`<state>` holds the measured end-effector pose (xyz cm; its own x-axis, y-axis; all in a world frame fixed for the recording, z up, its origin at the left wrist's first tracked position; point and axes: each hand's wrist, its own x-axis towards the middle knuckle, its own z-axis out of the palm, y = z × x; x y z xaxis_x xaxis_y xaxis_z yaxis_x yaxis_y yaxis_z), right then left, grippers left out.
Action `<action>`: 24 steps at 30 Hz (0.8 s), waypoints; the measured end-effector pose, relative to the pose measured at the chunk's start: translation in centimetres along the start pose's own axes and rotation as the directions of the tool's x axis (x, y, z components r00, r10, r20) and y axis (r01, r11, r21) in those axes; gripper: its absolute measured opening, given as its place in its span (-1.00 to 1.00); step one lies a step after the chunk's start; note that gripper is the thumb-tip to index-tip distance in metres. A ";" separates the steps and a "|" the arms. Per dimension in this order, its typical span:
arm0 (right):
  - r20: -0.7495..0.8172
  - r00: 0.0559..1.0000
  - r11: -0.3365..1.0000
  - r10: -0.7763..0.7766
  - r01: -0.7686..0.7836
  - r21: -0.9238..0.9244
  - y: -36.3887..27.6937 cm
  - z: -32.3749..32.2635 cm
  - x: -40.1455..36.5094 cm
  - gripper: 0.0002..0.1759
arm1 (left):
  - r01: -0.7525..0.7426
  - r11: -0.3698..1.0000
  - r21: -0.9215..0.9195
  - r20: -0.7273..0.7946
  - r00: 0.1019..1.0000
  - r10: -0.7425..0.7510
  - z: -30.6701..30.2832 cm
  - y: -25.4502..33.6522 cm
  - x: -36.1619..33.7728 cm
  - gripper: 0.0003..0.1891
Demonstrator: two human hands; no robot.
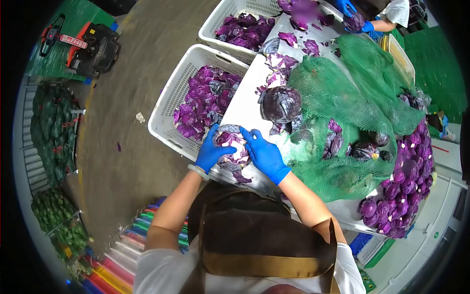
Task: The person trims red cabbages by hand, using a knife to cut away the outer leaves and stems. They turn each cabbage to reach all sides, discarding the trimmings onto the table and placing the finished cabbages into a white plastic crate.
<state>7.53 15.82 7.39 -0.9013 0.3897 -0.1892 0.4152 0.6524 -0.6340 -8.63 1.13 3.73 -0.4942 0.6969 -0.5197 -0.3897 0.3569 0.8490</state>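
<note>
Between my two blue-gloved hands is a red cabbage, with ragged, pale-edged outer leaves, at the near edge of the white table. My left hand is wrapped round its left side. Against the right side presses my right hand, fingers bent over the top. A torn leaf hangs below the cabbage. Just beyond lies a whole dark red cabbage, beside loose leaf scraps. To the left, a white crate holds many purple leaves.
Green mesh netting spreads over the table's right side, around several cabbages. A heap of peeled cabbages lies at far right. Another leaf-filled crate stands behind the first. Across the table, a co-worker's gloved hands hold a cabbage.
</note>
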 end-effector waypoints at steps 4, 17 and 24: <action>-0.032 0.995 0.996 0.092 -0.092 -0.007 0.8 0.4 3.1 -0.47 | -0.046 0.997 0.061 -0.039 0.998 0.048 0.5 -1.0 0.6 0.16; -0.364 0.909 0.963 0.202 -0.252 -0.095 6.7 4.5 9.6 -0.73 | -0.126 0.988 -0.089 -0.116 0.987 0.116 -3.3 -8.2 -4.4 0.24; -0.176 0.977 0.950 0.122 -0.064 0.305 0.7 -0.5 0.7 -0.66 | -0.212 0.945 0.249 0.128 0.974 0.185 -5.5 -3.8 -2.2 0.15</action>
<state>7.22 16.90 7.19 -0.8079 0.5747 -0.1303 0.4144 0.3968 -0.8191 -10.30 -5.20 1.12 -0.4544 0.8244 -0.3375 -0.0700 0.3446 0.9361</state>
